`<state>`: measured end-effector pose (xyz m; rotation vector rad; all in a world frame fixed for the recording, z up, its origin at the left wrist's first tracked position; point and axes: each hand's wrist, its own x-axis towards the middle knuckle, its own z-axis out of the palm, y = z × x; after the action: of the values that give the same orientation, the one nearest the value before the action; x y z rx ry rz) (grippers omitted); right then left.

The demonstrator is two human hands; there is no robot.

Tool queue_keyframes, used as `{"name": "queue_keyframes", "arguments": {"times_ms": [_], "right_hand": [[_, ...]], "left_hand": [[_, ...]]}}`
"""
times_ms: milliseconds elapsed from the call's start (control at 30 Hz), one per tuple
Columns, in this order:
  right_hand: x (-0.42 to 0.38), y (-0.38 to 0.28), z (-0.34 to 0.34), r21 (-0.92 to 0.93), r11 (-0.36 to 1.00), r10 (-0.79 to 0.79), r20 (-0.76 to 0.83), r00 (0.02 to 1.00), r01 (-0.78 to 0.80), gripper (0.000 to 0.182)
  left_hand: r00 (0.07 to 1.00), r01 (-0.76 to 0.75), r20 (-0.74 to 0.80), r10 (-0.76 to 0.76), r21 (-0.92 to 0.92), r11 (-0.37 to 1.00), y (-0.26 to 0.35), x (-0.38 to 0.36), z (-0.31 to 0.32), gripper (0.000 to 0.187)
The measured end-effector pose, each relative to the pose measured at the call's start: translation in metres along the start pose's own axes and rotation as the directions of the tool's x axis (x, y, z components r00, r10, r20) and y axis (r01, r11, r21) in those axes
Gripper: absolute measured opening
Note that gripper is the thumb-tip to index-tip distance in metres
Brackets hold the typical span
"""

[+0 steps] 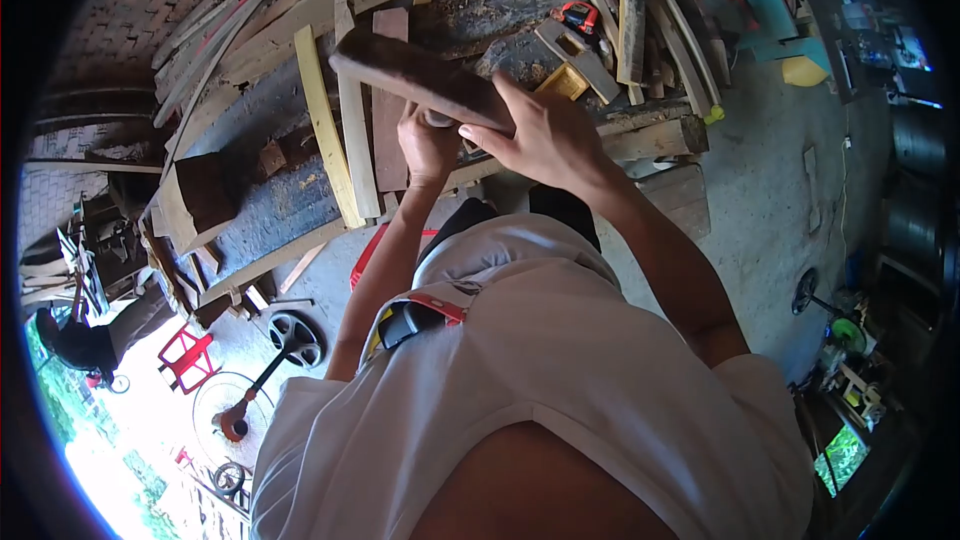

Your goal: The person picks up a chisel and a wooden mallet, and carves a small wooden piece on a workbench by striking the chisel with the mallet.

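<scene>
A dark brown wooden block (pixel 420 78) is held up above the near edge of the workbench, tilted down to the right. My right hand (pixel 545 135) grips its right end, with the thumb on the near side and fingers on the far side. Below the block's middle, my left hand (pixel 428 148) is closed around a small rounded thing that shows only at its end; what it is I cannot make out. Behind the block lie a reddish board (pixel 390 130), a pale board (pixel 355 130) and a yellowish strip (pixel 325 120) across the bench.
On the workbench (pixel 270 225), a hand plane (pixel 578 60), a yellow box (pixel 565 83) and a red tape measure (pixel 579 15) lie right of the block. Long timber pieces stand at the back. A fan (pixel 235 420) and red chair (pixel 187 358) are lower left.
</scene>
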<state>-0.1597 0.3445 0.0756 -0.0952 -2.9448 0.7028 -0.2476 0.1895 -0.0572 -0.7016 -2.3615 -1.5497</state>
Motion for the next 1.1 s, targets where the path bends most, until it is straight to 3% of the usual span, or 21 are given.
{"name": "queue_keyframes", "arguments": {"times_ms": [33, 67, 200, 267, 300, 367, 400, 467, 533, 600, 633, 667, 700, 767, 833, 867, 933, 967, 1067, 1100], "right_hand": [[0.002, 0.008, 0.007, 0.108, 0.993, 0.048, 0.038, 0.998, -0.052, 0.057], [0.001, 0.015, 0.014, 0.215, 0.971, 0.093, 0.086, 0.992, -0.109, 0.058], [-0.018, 0.034, 0.020, 0.400, 0.846, 0.296, 0.195, 0.935, -0.352, 0.060], [-0.033, 0.039, 0.013, 0.503, 0.756, 0.345, 0.237, 0.908, -0.419, 0.063], [-0.040, 0.041, 0.009, 0.514, 0.717, 0.386, 0.269, 0.882, -0.471, 0.063], [-0.051, 0.049, 0.007, 0.519, 0.674, 0.429, 0.305, 0.850, -0.526, 0.062], [-0.056, 0.055, 0.011, 0.530, 0.657, 0.446, 0.300, 0.843, -0.537, 0.062], [-0.056, 0.053, 0.011, 0.542, 0.639, 0.462, 0.296, 0.836, -0.545, 0.062], [-0.056, 0.047, 0.005, 0.519, 0.658, 0.477, 0.274, 0.835, -0.546, 0.061], [-0.056, 0.045, 0.008, 0.507, 0.775, 0.391, 0.083, 0.917, -0.377, 0.061], [-0.052, 0.036, 0.003, 0.557, 0.760, 0.375, 0.044, 0.926, -0.335, 0.061], [-0.049, 0.028, -0.011, 0.409, 0.846, 0.348, 0.061, 0.935, -0.342, 0.061], [-0.048, 0.021, -0.009, 0.468, 0.866, 0.252, -0.102, 0.962, -0.177, 0.060], [-0.038, -0.007, -0.030, 0.560, 0.824, 0.212, -0.160, 0.964, -0.088, 0.056], [-0.036, -0.019, -0.041, 0.435, 0.900, 0.123, -0.168, 0.978, -0.038, 0.052], [-0.035, -0.022, -0.038, 0.364, 0.930, 0.054, -0.255, 0.965, 0.045, 0.051], [-0.038, -0.018, -0.029, 0.161, 0.986, 0.061, -0.069, 0.996, -0.049, 0.050], [-0.036, -0.013, -0.015, 0.078, 0.997, 0.033, -0.053, 0.998, -0.028, 0.051], [-0.039, -0.014, -0.011, 0.100, 0.995, 0.027, -0.029, 0.999, -0.024, 0.053], [-0.041, -0.016, -0.013, 0.106, 0.991, 0.081, 0.033, 0.996, -0.084, 0.053]], "left_hand": [[0.997, 0.072, 0.002, -0.073, -0.096, 0.993, 0.003, 0.003, -0.004, 0.027], [0.990, 0.141, 0.012, -0.141, -0.079, 0.987, 0.003, 0.006, -0.009, 0.024], [0.880, 0.455, -0.026, -0.474, -0.237, 0.858, -0.026, 0.017, -0.025, 0.019], [0.737, 0.578, 0.005, -0.676, -0.524, 0.625, -0.015, 0.023, -0.034, 0.018], [0.734, 0.578, -0.002, -0.679, -0.525, 0.625, -0.011, 0.025, -0.039, 0.018], [0.825, 0.497, 0.014, -0.564, -0.493, 0.714, -0.007, 0.025, -0.044, 0.016], [0.824, 0.498, 0.012, -0.567, -0.493, 0.713, -0.006, 0.025, -0.044, 0.016], [0.920, 0.375, 0.015, -0.391, -0.313, 0.872, -0.003, 0.025, -0.037, 0.014], [0.937, 0.338, 0.004, -0.350, -0.266, 0.903, 0.001, 0.019, -0.025, 0.014], [0.958, 0.285, 0.009, -0.287, -0.142, 0.948, 0.005, 0.014, -0.013, 0.013], [0.980, 0.193, 0.051, -0.191, -0.037, 0.981, 0.018, 0.015, -0.014, 0.015], [0.982, 0.177, 0.072, -0.177, 0.011, 0.984, 0.028, 0.015, -0.011, 0.018], [0.987, 0.124, 0.104, -0.125, 0.019, 0.992, 0.028, 0.013, -0.007, 0.021], [0.976, 0.081, 0.192, -0.100, 0.107, 0.991, 0.033, 0.009, -0.005, 0.034], [0.970, 0.057, 0.229, -0.075, 0.086, 0.995, 0.001, -0.006, 0.001, 0.037], [0.965, 0.065, 0.252, -0.069, 0.023, 0.998, 0.001, -0.008, -0.003, 0.032], [0.978, 0.071, 0.190, -0.082, 0.064, 0.995, 0.017, -0.005, -0.006, 0.027], [0.986, 0.108, 0.134, -0.097, -0.080, 0.991, 0.007, -0.006, 0.001, 0.024], [0.992, 0.045, 0.116, -0.041, -0.030, 0.999, 0.008, -0.008, -0.001, 0.023], [0.984, 0.088, 0.152, -0.094, 0.042, 0.995, 0.004, -0.011, -0.001, 0.024]]}}
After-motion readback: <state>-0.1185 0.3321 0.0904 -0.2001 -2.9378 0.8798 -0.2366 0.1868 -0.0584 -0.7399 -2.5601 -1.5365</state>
